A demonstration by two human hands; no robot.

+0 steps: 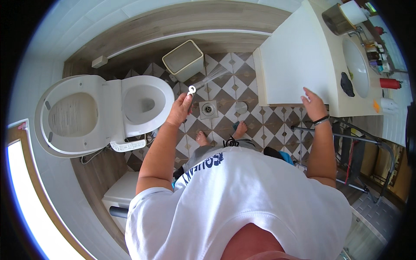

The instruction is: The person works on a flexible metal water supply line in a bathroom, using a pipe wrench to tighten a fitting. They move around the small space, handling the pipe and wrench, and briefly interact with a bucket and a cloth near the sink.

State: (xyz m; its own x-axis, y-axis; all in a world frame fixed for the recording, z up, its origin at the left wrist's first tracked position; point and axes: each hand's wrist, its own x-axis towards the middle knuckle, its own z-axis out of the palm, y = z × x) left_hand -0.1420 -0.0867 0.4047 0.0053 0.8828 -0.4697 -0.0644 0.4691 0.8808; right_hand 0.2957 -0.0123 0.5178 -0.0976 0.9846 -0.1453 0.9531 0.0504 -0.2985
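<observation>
Across the front of your white short-sleeved cotton T-shirt (255, 186) runs dark blue lettering (204, 166) in the head view. Your left hand (180, 110) grips a small white plastic sprayer (192, 90) over the diamond-patterned tile floor (260, 130), off the white toilet bowl's (170, 97) right rim, with water fanning beyond. Your right hand (314, 106), fingers loosely parted, is at the white vanity panel's (294, 60) lower right corner; I cannot tell whether they touch.
</observation>
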